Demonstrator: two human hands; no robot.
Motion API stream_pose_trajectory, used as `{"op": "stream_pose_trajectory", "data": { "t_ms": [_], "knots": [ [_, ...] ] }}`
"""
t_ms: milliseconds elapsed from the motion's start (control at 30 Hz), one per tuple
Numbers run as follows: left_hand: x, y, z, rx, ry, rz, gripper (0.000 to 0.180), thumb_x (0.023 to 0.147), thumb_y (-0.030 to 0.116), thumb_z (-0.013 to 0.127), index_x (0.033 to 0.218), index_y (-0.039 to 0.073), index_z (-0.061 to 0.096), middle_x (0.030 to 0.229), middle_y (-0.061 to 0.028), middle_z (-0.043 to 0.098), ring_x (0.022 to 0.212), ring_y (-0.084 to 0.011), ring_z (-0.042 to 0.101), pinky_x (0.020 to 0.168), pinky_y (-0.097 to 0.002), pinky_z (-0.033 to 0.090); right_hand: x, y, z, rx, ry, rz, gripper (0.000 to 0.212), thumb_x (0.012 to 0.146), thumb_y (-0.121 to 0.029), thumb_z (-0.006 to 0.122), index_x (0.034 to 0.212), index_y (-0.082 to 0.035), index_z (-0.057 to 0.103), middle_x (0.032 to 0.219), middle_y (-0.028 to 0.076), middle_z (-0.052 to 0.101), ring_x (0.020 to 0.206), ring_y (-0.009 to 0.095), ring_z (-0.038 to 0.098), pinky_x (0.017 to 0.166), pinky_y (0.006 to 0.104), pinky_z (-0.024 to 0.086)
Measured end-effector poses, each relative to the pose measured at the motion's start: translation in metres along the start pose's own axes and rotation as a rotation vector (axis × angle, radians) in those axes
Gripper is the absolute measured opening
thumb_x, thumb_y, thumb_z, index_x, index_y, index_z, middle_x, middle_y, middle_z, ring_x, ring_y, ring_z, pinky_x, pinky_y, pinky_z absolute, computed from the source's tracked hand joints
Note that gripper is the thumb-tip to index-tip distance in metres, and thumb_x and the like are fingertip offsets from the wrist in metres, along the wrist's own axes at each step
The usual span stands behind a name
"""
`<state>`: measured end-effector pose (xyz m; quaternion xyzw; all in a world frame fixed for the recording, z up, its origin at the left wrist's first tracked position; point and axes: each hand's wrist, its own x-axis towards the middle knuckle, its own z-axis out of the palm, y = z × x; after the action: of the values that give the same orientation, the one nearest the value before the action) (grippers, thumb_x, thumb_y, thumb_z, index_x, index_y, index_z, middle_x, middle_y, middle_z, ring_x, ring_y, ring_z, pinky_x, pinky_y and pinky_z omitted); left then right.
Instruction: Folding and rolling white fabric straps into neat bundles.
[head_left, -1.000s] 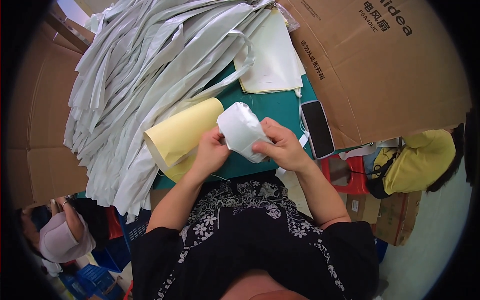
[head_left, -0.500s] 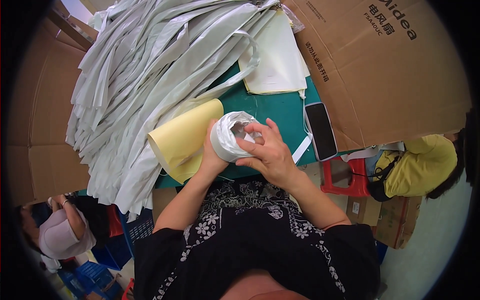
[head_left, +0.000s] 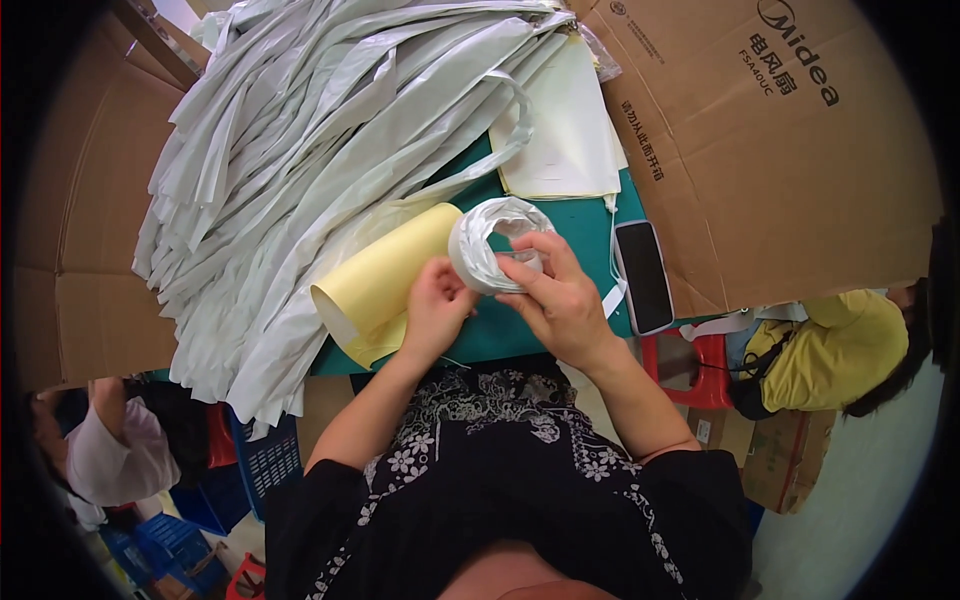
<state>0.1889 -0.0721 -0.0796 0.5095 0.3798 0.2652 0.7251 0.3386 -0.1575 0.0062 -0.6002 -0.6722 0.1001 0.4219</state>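
A white ring [head_left: 480, 262] with crinkled, shiny white film wrapped around it is tilted over the table. My right hand [head_left: 558, 295] grips its right side, the fingers reaching into the hole and the thumb outside. Just left of and below the ring, my left hand [head_left: 440, 305] has curled fingers drawn together; whatever it pinches, if anything, is hidden. Beside that hand lies a curled yellow sheet [head_left: 385, 275], partly rolled into a tube.
Long white plastic strips [head_left: 300, 170] lie heaped on the green table [head_left: 480, 325]. At the back are pale stacked sheets [head_left: 560, 130]; a phone [head_left: 643, 275] lies at right. Cardboard [head_left: 780, 170] borders the right. People sit on both sides, one near a red stool [head_left: 690, 365].
My left hand has let go of the ring and drawn down beside it, fingers curling. The ring, in my right hand, has shifted slightly up and right.
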Motion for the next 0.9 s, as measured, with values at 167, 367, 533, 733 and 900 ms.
{"op": "stream_pose_trajectory", "data": {
  "t_ms": [167,367,533,733,900],
  "knots": [
    [-0.038,0.058,0.003,0.689,0.134,0.872,0.016,0.073,0.012,0.069,0.086,0.005,0.064,0.084,-0.0098,0.052,0.08,-0.0214,0.05,0.07,-0.0328,0.041,0.005,0.003,-0.006,-0.156,-0.125,-0.102,0.031,0.069,-0.001,0.069,0.099,-0.003,0.062,0.112,0.012,0.047,0.09,0.025,0.056,0.072,0.0344,0.049],
    [-0.016,0.075,0.009,0.92,0.045,0.779,0.014,0.073,0.015,0.068,0.083,0.006,0.066,0.088,-0.0068,0.053,0.089,-0.024,0.047,0.081,-0.0344,0.036,0.012,0.009,0.003,-0.217,-0.223,-0.279,0.021,0.074,-0.007,0.063,0.094,-0.002,0.06,0.116,0.014,0.047,0.099,0.031,0.055,0.084,0.0381,0.047],
    [-0.013,0.064,0.008,0.536,0.034,0.507,0.011,0.074,0.017,0.069,0.078,0.006,0.067,0.087,-0.0049,0.051,0.085,-0.0217,0.044,0.079,-0.0317,0.036,0.02,0.011,0.001,-0.213,-0.205,-0.375,0.022,0.072,-0.009,0.066,0.091,-0.002,0.06,0.119,0.014,0.046,0.097,0.03,0.056,0.087,0.038,0.046],
    [-0.005,0.055,0.008,0.313,0.002,0.519,0.008,0.079,0.013,0.067,0.079,0.005,0.067,0.084,-0.002,0.056,0.091,-0.0195,0.043,0.08,-0.0308,0.035,0.016,0.026,-0.002,0.11,-0.071,-0.16,0.064,0.062,-0.007,0.078,0.118,-0.007,0.045,0.116,0.015,0.049,0.083,0.026,0.06,0.078,0.0346,0.05],
    [0.002,0.043,-0.002,0.63,-0.088,0.861,0.008,0.073,0.013,0.07,0.079,0.008,0.068,0.086,-0.0003,0.062,0.09,-0.0198,0.047,0.081,-0.0322,0.036,0.017,0.032,-0.004,0.303,-0.275,0.23,0.088,0.061,-0.008,0.08,0.134,-0.007,0.031,0.102,0.012,0.057,0.082,0.02,0.061,0.073,0.0304,0.05]
  ]
}}
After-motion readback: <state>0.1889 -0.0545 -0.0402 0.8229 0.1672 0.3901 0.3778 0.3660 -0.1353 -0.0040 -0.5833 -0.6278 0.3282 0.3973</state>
